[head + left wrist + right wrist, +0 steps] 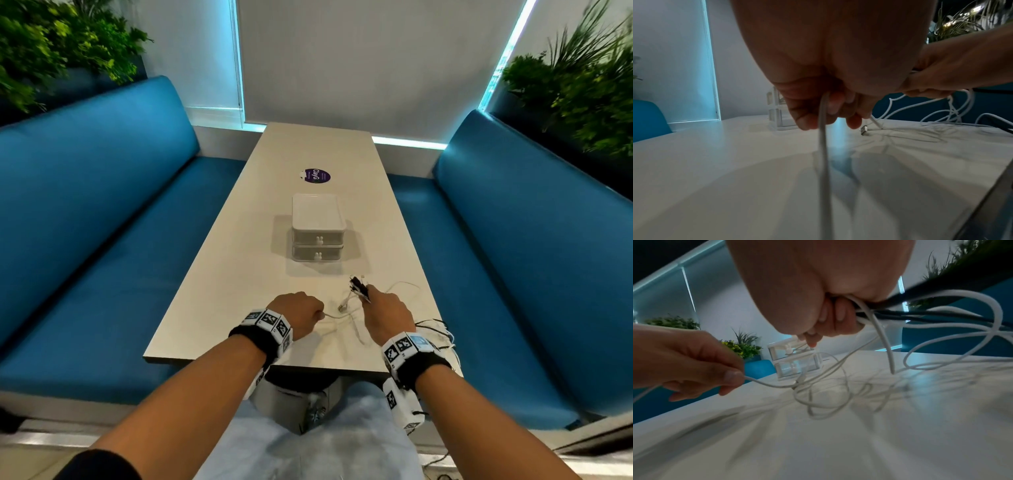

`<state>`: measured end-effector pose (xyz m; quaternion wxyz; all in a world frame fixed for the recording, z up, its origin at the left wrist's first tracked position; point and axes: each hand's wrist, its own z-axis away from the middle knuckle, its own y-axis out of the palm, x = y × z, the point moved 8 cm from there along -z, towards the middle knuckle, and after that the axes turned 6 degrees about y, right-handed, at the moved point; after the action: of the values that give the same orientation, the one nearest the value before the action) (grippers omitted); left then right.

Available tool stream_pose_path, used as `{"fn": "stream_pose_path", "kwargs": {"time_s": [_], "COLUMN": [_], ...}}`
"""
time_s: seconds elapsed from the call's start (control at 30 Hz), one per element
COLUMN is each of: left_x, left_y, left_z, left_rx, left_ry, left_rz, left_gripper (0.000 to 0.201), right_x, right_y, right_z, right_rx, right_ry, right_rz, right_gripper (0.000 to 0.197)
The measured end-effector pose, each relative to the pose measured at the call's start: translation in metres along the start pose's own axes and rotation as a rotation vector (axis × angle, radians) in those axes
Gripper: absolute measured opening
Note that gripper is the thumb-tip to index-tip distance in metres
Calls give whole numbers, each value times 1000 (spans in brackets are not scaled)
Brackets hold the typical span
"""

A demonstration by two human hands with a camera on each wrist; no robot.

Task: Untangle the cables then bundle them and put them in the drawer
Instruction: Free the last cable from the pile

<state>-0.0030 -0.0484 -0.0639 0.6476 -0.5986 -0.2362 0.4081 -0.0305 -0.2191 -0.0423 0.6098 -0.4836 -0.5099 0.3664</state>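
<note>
A: Cables [346, 310]: white and black, tangled, on the table [239, 267] nearer the person than the drawers [317, 236]. Loose white loops lie on the tabletop and some run off its near right corner.

B: Drawers?

A: One small clear unit, two tiers, white top, a knob on each front. Both tiers pushed in. It stands mid-table, apart from the cables.

B: Left hand [299, 317]?

A: Near side of the drawers, to their left. Thumb and forefinger pinch one white cable [764, 382]; the other fingers are curled under. In the left wrist view the same cable [823, 146] runs out of the fist toward the camera.

B: Right hand [385, 315]?

A: Near side of the drawers, to their right, apart from the left hand. Fingers are closed round a bunch of white and black cables [865, 313]; plug ends stick up out of the fist toward the drawers.

B: Between the hands?

A: A white strand spans from one hand to the other, slack. A plug [864, 129] rests on the table there.

B: Beyond the drawers?

A: A round purple sticker [317, 175] on the tabletop.

B: Either side?

A: Blue benches [102, 205], with plants [51, 44] behind their backs.
</note>
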Motion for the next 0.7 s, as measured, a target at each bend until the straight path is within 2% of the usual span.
{"fn": "stream_pose_path", "kwargs": {"time_s": [0.17,0.3,0.4,0.53,0.6,0.7], "left_x": [-21,-18,-10,3,14,29], "left_y": [-6,-6,-3,-8,-13,-15], "left_z": [-7,-6,-6,0,4,10], "left_rx": [-74,-121,-117,-146,-163,-147], "left_ry": [31,30,24,1,-15,-44], "left_rz": [72,218,276,311,291,263], "left_gripper": [33,30,27,26,27,31], "right_x": [24,25,24,17,1,-26], "right_y": [18,21,26,21,16,10], "right_z": [9,10,9,4,-2,-6], "right_rx": [129,165,186,129,124,120], "right_ry": [-146,-156,-178,-201,-160,-46], "right_rz": [-277,-352,-234,137,237,269], "right_gripper": [27,30,23,25,27,25]}}
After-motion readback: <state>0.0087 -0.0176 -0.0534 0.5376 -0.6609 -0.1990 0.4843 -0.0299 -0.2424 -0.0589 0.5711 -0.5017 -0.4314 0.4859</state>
